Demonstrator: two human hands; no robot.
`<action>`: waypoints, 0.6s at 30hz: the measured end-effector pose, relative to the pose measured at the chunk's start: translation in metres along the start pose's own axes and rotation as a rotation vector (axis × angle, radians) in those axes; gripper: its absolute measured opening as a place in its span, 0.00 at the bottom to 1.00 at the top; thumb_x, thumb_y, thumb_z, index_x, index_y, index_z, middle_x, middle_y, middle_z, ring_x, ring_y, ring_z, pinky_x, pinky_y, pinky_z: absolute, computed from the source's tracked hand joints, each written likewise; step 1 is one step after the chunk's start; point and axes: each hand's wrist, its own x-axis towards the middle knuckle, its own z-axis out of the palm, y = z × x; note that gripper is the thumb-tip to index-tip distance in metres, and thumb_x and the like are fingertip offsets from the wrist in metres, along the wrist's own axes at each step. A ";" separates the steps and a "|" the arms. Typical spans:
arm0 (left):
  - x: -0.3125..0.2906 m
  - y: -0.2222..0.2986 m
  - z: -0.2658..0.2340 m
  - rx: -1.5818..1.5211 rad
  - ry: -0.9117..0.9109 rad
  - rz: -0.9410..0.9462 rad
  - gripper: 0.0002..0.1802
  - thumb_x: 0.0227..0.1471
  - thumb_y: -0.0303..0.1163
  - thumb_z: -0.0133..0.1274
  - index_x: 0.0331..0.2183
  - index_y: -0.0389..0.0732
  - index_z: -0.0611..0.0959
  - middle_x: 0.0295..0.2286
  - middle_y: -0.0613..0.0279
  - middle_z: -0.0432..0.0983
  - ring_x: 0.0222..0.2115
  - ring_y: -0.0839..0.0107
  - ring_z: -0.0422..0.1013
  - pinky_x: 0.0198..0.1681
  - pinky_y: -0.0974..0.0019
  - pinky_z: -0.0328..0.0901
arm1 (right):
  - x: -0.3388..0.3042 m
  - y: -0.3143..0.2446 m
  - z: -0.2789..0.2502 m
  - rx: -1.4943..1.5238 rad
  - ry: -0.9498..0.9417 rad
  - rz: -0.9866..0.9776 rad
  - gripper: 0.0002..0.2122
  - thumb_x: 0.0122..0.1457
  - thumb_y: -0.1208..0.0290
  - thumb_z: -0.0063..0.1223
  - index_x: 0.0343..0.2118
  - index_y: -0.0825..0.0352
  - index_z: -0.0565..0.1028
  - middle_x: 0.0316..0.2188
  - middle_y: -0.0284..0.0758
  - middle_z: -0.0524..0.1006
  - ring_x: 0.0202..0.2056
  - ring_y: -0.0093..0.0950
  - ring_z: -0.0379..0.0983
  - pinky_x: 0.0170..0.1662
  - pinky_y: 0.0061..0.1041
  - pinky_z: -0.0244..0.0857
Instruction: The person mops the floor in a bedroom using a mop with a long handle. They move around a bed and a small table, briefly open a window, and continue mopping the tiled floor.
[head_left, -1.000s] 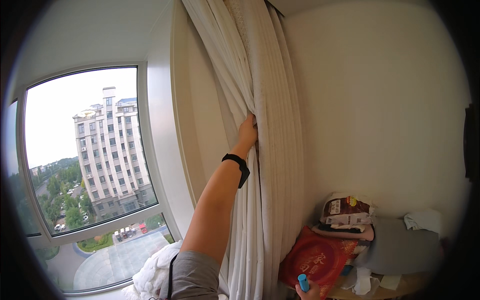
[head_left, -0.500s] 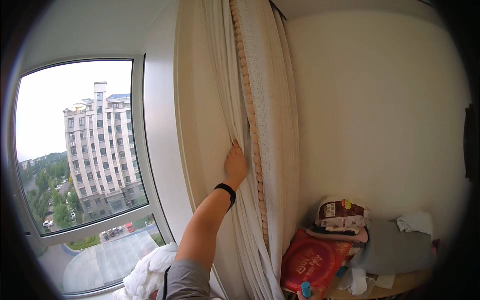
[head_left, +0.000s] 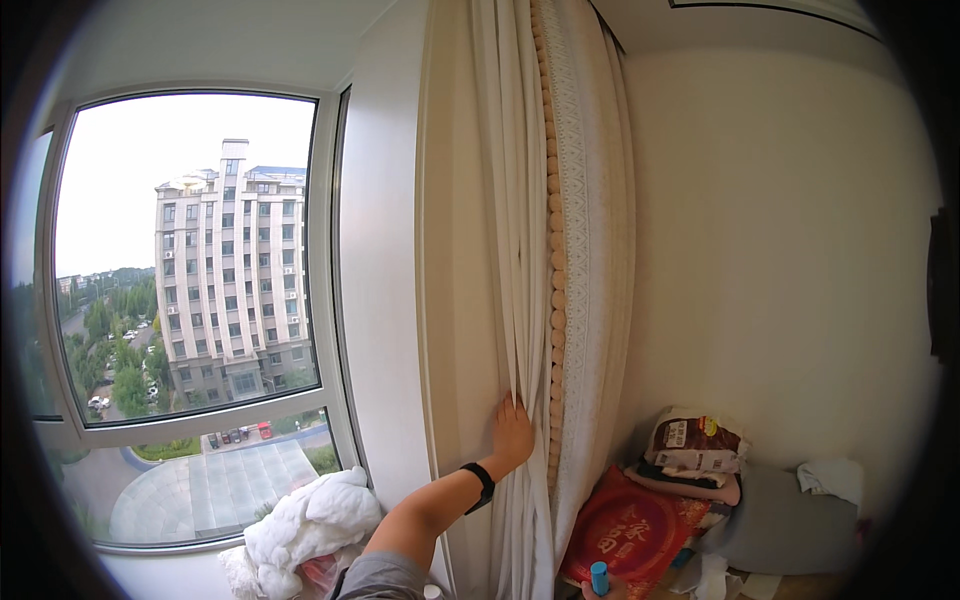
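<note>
A long cream curtain [head_left: 515, 200] hangs in narrow folds beside the window wall. My left hand [head_left: 514, 437], with a black band on its wrist, is at the curtain's lower half, its fingers closed on the edge of a fold. Low at the bottom edge, my right hand [head_left: 612, 590] is mostly cut off by the frame. It grips a blue-topped cylindrical object [head_left: 599, 575], whose lower part is hidden. A pompom trim [head_left: 556, 250] and a white lace band [head_left: 572, 200] run down the heavier beige curtain [head_left: 605, 250] to the right.
At left is a window [head_left: 190, 410] looking onto a tall building. White fluffy bedding [head_left: 315, 520] lies on the sill. To the right, a red patterned bag [head_left: 625, 525], a brown-and-white package [head_left: 695, 445] and a grey cushion-like item [head_left: 800, 520] are piled against the wall.
My left hand has gone lower along the curtain, still at its folds. The view has turned left, so the window and curtain appear farther right. The blue-topped object stays in my right hand.
</note>
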 end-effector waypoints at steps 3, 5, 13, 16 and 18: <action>-0.061 -0.006 0.010 0.073 -0.291 0.103 0.24 0.45 0.28 0.44 0.45 0.25 0.65 0.49 0.39 0.54 0.48 0.47 0.55 0.51 0.52 0.52 | 0.002 0.002 -0.011 0.144 -0.110 0.102 0.11 0.45 0.67 0.60 0.27 0.65 0.71 0.18 0.27 0.67 0.21 0.19 0.61 0.25 0.22 0.58; -0.113 -0.022 0.029 0.085 -0.383 0.139 0.24 0.44 0.30 0.44 0.43 0.24 0.67 0.48 0.39 0.55 0.49 0.47 0.55 0.51 0.52 0.52 | 0.005 -0.005 -0.016 0.183 -0.140 0.088 0.10 0.45 0.68 0.60 0.26 0.65 0.71 0.17 0.26 0.66 0.21 0.19 0.60 0.24 0.21 0.57; -0.216 -0.018 0.005 -0.140 -1.647 0.287 0.36 0.46 0.58 0.42 0.39 0.31 0.74 0.39 0.45 0.71 0.41 0.52 0.66 0.45 0.56 0.60 | -0.002 -0.008 -0.029 0.268 -0.114 0.162 0.08 0.45 0.71 0.59 0.25 0.65 0.70 0.16 0.24 0.65 0.19 0.16 0.59 0.22 0.20 0.54; -0.230 0.007 -0.022 -0.568 -1.525 0.299 0.34 0.50 0.55 0.40 0.41 0.31 0.73 0.38 0.45 0.71 0.39 0.53 0.67 0.42 0.60 0.61 | -0.011 0.021 -0.025 0.219 -0.124 0.177 0.08 0.46 0.71 0.59 0.27 0.66 0.71 0.18 0.25 0.67 0.21 0.18 0.61 0.25 0.21 0.57; -0.209 0.041 -0.065 -0.729 -1.506 0.262 0.31 0.53 0.53 0.39 0.43 0.32 0.72 0.37 0.46 0.71 0.39 0.56 0.68 0.42 0.62 0.61 | -0.016 0.033 -0.021 0.173 -0.122 0.121 0.09 0.46 0.72 0.58 0.29 0.66 0.72 0.19 0.26 0.68 0.23 0.19 0.63 0.27 0.22 0.59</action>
